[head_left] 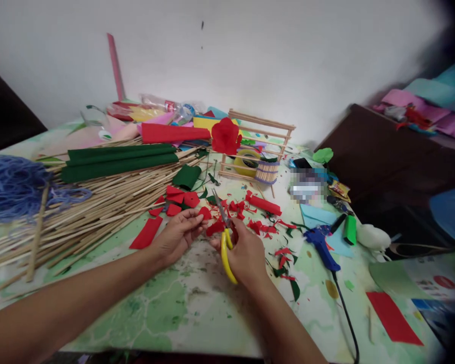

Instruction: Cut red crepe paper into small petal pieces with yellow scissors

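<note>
Presently, small red piece (205, 213) mid-bench (155, 313), pinched in left hand's (182, 231) fingertip grip; right hand's (246, 250) grip wrapped round yellow-handled scissors (226, 236), blade gap unclear. Done, seemingly: cut red pieces (175, 195) at ten o'clock, red flower (225, 135) between twelve and one. Uncut, apparently: red strip (147, 233) between eight and nine. Scraps (256, 226) crowd three; sticks (114, 202) hem nine; glue gun (323, 248) past three.

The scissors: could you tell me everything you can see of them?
The scissors have yellow, plastic-looking handles and slim grey, metal-looking blades. The right hand grips them over the table, partly hiding the handles, blades pointing away from the person and slightly left, near red scraps. Whether the blades are fully closed is hard to tell.
</note>
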{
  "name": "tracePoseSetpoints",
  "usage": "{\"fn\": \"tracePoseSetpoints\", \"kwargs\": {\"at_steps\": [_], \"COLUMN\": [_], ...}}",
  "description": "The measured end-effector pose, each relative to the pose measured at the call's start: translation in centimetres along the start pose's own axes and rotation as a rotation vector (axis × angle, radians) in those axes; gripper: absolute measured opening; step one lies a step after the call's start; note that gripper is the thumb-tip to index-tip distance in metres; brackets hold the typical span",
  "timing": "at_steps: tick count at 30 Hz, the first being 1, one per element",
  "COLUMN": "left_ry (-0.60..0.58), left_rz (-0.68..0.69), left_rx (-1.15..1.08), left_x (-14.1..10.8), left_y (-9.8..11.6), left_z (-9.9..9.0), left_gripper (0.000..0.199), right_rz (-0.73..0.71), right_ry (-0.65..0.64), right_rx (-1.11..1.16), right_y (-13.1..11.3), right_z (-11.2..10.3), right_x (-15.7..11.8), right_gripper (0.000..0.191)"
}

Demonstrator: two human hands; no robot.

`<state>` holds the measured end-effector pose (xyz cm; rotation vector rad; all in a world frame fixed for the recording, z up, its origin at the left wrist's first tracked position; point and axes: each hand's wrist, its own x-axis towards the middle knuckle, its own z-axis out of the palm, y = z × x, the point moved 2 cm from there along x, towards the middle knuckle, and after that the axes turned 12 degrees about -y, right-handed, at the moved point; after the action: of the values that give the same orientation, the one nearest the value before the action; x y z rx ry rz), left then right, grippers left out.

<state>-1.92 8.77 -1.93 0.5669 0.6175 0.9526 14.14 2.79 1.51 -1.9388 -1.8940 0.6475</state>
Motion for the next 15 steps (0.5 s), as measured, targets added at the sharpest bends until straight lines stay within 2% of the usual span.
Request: {"fn": "tracePoseSetpoints", "kwargs": {"at_steps": [5, 10, 15], "left_ry": [0.078, 0.062, 0.045], "left_rz": [0.098, 0.180, 0.184], "left_rx": [-0.098, -0.153, -0.175], "left_x": [0.3, 0.8, 0.9], "left_y": [0.6, 0.7, 0.8], "left_z": [-0.1, -0.3, -0.3], "left_gripper": [0.017, 0.017, 0.025], "right_rz": [-0.086, -0.071, -0.059], "right_ry": [-0.058, -0.090, -0.114], "right_rx": [-0.102, -0.195, -0.200], "right_y": [-1.1, -1.3, -1.5], "right_z": [0.4, 0.8, 0.8], "right_x": [-0.6, -0.7, -0.8], "right_gripper": [0.058, 0.061, 0.059]}}
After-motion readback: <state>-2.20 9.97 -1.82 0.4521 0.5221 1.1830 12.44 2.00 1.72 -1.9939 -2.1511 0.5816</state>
